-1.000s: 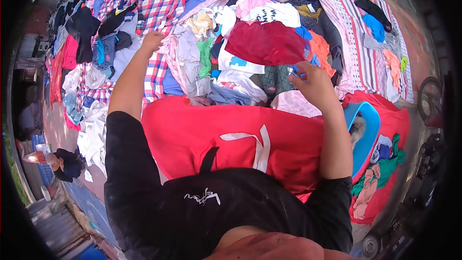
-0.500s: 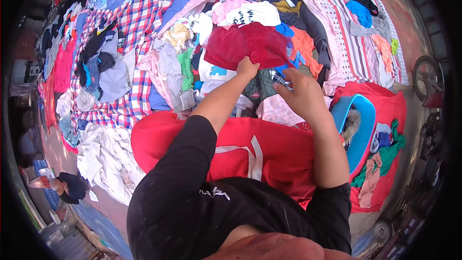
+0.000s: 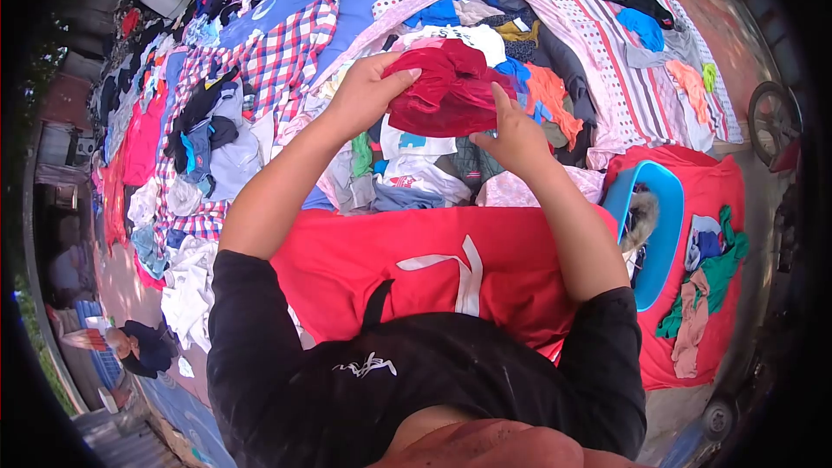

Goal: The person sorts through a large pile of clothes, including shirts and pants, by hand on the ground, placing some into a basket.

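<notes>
- The dark red cloth point(image 3: 446, 104) is up between the two hands, over the middle of the big clothes pile point(image 3: 416, 199). It is bunched at the top. I cannot tell if its low edge touches the pile.
- The left hand point(image 3: 368, 94) grips the cloth's left end, with the thumb on top and the fingers mostly hidden.
- The right hand point(image 3: 517, 134) is at the cloth's right edge. Its thumb and first finger are spread apart. I cannot tell if they pinch the cloth.
- Just below the cloth are a white shirt point(image 3: 425, 178) and a bit of green cloth point(image 3: 362, 152). Orange cloth point(image 3: 555, 100) is to the right, near the right hand.
- The arms are wide apart, and the red sheet point(image 3: 390, 247) shows between them, its far edge meeting the pile.
- A blue tub point(image 3: 666, 243) is beside the right arm, its near wall close to the forearm.
- A pale pink sheet edge point(image 3: 542, 4) curves around the pile's far side.
- Checked cloth point(image 3: 295, 43) lies to the left. A striped sheet point(image 3: 598, 69) lies to the right, with bare ground point(image 3: 737, 43) past its edge.
</notes>
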A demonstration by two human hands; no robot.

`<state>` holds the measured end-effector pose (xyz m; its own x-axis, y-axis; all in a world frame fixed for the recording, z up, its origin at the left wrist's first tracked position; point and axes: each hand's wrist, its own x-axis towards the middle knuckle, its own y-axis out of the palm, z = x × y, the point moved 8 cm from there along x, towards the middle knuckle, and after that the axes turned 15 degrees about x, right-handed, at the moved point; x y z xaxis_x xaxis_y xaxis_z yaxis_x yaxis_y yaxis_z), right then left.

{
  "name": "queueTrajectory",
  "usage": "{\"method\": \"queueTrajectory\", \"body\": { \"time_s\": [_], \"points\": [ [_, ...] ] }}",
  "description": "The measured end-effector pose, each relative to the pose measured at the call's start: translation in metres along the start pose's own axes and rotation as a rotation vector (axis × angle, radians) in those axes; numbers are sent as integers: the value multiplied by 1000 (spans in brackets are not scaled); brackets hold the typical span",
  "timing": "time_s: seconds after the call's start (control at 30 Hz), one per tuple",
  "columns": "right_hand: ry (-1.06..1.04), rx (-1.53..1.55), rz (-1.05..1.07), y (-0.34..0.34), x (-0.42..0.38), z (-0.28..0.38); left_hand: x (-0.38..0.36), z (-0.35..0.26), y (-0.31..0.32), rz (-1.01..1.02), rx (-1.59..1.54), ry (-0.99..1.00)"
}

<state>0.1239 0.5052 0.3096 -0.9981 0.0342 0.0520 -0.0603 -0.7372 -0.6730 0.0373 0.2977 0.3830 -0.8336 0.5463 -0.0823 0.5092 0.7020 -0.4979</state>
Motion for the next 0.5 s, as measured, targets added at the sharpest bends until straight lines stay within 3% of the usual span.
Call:
{"method": "queueTrajectory", "body": {
  "time_s": [0.1,0.17,0.27,0.3,0.33,0.4,0.47,0.5],
  "points": [
    [-155,46,-221,-1,4,18,-52,-101,-6,76,-105,182],
    [-257,108,-375,-9,3,33,-68,-136,-17,72,-170,274],
    [-120,741,-4,14,18,21,-73,-169,-33,-64,-436,425],
    [-70,965,-62,10,12,29,-65,-164,-41,84,-538,442],
    [-58,1042,-75,5,9,29,-58,-158,-48,-20,-569,517],
    [-26,1193,-106,-6,2,22,-42,-117,-59,-373,-434,398],
    [-50,1103,-168,-19,-4,18,-37,-50,-56,-667,67,94],
    [-57,1033,-183,-24,-7,15,-43,-35,-41,-644,244,65]
  ]
}}
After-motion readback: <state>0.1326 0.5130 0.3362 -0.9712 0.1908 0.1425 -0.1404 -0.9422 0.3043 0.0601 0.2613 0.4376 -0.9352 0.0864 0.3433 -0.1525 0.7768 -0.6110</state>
